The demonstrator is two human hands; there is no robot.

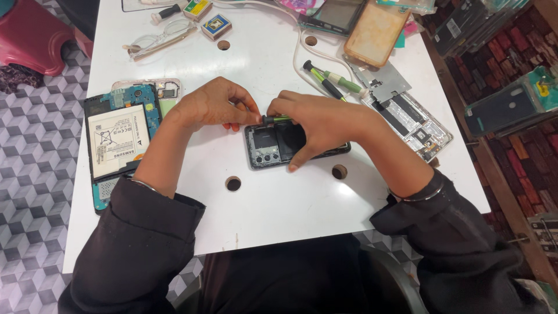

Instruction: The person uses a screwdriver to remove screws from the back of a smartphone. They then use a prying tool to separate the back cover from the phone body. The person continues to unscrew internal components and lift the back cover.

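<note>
Nearest the camera, two black sleeves [145, 244] reach out over the near edge of the white surface [273, 209], each wrist ringed by a thin bangle. The left hand [212, 104] is curled, its fingertips pinched together at the far left corner of a small opened phone [270, 145], apparently steadying it. The right hand [319, 122] is closed around a slim screwdriver with a green shaft [278, 118], held low and nearly flat along the phone's far edge, while its thumb presses down at the near edge, so the phone seems pinned against sliding. The phone lies back-up in the middle of the surface, cover off, camera block and dark inner plate exposed, between two of the round holes [233, 184] cut in the surface.

Outward to the left, a larger opened device [119, 139] with a white battery and blue board rests at the surface's left edge, well apart from the hands. To the right lie two more green-handled screwdrivers [334, 78] and a stripped metal phone frame [415, 125], within easy reach. At the far side sit a pair of glasses [160, 38], two small boxes [216, 25], a white cable and a tan phone case [376, 32].
</note>
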